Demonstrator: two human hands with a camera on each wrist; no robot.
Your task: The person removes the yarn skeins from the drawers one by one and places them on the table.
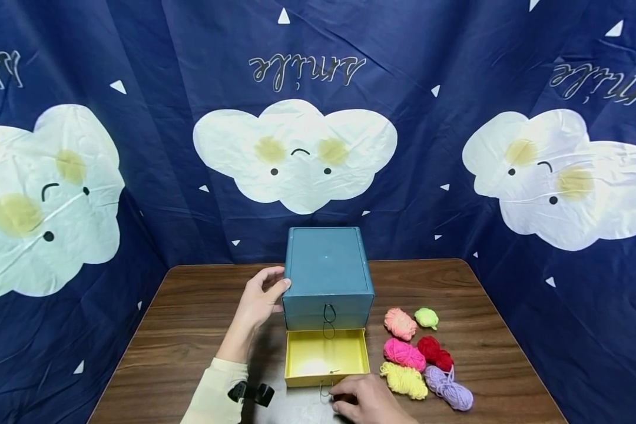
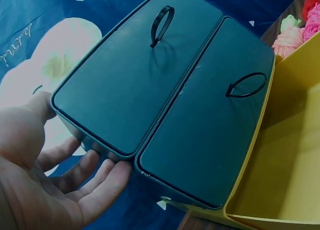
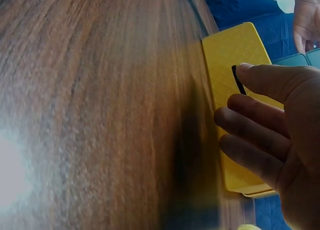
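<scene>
A teal drawer box stands on the table, with black loop handles on its two teal drawer fronts. Below them, a yellow drawer is pulled out, its yellow floor visible. My left hand rests against the box's left side, fingers extended along it in the left wrist view. At the yellow drawer's front is my right hand, its thumb tip at the black loop handle. Thumb and index finger stand apart there, and the other fingers are loosely bent. Whether the index finger touches the loop is hard to tell.
Right of the drawer lie several yarn bundles: salmon, light green, magenta, red, yellow and lilac. A blue cloth with clouds hangs around the wooden table.
</scene>
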